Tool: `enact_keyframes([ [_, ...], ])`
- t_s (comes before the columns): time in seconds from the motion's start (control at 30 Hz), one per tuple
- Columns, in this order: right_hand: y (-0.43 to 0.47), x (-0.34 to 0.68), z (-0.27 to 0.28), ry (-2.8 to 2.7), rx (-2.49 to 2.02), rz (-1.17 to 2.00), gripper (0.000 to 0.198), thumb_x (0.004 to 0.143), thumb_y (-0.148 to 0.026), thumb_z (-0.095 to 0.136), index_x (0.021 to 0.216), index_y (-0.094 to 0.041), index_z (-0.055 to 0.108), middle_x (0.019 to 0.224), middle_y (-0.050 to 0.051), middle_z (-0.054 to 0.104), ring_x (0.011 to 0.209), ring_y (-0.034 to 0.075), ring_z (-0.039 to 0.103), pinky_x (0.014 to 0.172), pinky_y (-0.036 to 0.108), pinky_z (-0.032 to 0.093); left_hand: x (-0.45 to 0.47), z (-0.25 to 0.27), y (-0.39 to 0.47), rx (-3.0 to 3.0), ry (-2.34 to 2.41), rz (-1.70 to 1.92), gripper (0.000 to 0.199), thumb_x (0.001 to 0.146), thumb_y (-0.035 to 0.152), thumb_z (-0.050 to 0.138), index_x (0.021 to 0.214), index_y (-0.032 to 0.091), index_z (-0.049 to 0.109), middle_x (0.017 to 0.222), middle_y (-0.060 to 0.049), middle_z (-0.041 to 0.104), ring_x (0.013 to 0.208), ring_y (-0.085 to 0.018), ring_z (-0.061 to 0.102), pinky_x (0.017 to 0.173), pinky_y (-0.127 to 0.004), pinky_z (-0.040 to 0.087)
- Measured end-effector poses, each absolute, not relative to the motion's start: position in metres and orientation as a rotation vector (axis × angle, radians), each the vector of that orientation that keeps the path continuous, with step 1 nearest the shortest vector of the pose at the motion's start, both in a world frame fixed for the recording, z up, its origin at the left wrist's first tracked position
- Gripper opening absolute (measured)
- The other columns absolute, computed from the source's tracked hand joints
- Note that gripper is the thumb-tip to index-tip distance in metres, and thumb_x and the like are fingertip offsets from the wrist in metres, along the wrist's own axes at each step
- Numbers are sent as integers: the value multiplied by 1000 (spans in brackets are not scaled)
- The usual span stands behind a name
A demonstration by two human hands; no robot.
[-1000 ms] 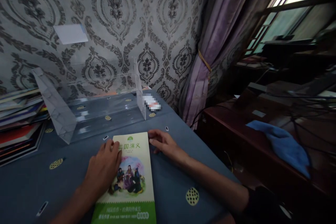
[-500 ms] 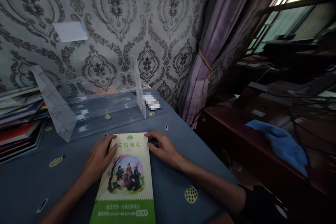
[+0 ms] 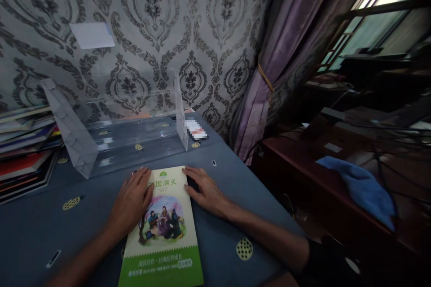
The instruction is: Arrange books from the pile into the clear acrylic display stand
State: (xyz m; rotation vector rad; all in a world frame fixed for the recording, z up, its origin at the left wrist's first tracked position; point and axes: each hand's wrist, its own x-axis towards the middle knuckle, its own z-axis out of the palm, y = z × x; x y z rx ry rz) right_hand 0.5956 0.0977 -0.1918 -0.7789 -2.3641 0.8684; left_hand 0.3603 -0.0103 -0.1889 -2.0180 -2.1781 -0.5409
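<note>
A green and cream paperback book (image 3: 164, 219) lies face up on the blue tablecloth, its illustrated cover showing a round picture of several figures under a pink tree. My left hand (image 3: 133, 197) grips the upper left edge, with the thumb over the cover and part of the title. At the upper right edge, my right hand (image 3: 207, 193) holds the book between its bent fingers and thumb. Beyond the hands stands a clear plastic rack (image 3: 134, 134) with tiered shelves and upright side panels; no books sit on it.
A stack of books (image 3: 25, 152) is piled at the left. Beside the rack lies a small blurred-out item (image 3: 195, 129). Past the table's right edge, a dark red desk (image 3: 286, 157) carries a blue cloth (image 3: 360, 188) and cables. A purple curtain (image 3: 269, 63) hangs behind.
The book has turned slightly, its top edge shifting left and its bottom edge right. Both hands have moved with it, the left covering more of the title.
</note>
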Motion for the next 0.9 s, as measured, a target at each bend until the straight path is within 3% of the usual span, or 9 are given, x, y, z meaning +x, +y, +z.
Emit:
enact_keyframes([
  [0.13,103,588,-193,-2475,-784,756,52,94,-34,52,142,-14,53,146,18,54,140,33,43,114,58,34,357,-195,-7,-2055,-2124,-531,49,101,35,33,135,11,58,141,-16,59,134,-28,52,113,-48,42],
  [0.9,117,556,-184,-2644,-710,669,52,98,-31,44,146,-15,48,152,16,48,145,26,39,119,51,25,362,-193,0,-2198,-2028,-626,45,102,34,36,139,16,55,145,-12,57,137,-26,50,116,-50,39],
])
